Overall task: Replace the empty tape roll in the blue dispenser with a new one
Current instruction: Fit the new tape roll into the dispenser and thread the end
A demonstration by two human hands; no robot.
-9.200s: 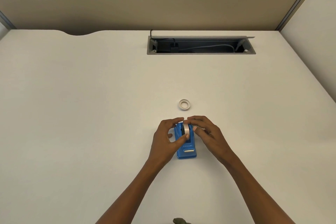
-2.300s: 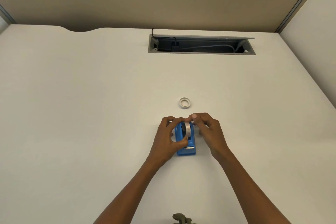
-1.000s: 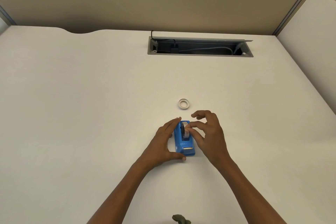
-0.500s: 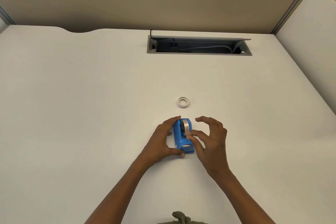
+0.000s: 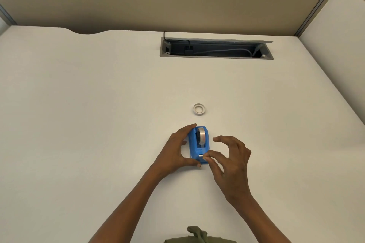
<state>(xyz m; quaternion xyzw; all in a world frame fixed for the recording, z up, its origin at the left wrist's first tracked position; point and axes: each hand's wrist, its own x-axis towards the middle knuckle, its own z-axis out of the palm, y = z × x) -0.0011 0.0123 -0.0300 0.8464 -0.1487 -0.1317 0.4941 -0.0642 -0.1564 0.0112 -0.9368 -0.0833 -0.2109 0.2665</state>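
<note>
Both hands attend the dispenser (image 5: 199, 145): left hand (image 5: 175, 152) braces it on the bench (image 5: 79, 124), fingers wrapped; right hand (image 5: 231, 162) pinches apparently the tape end at its cutter, new roll (image 5: 201, 134) seated.

Single head-worn view, wide-angle, looking forward and down from the near edge across the white desk (image 5: 79, 114) toward the far partition wall (image 5: 197, 0); hands sit near-centre.

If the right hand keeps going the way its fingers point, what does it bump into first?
The right hand points left, toward the near end of the blue dispenser. Its thumb and forefinger are already at the cutter there, so it would probably meet the dispenser first. Beyond it waits the left hand.
</note>
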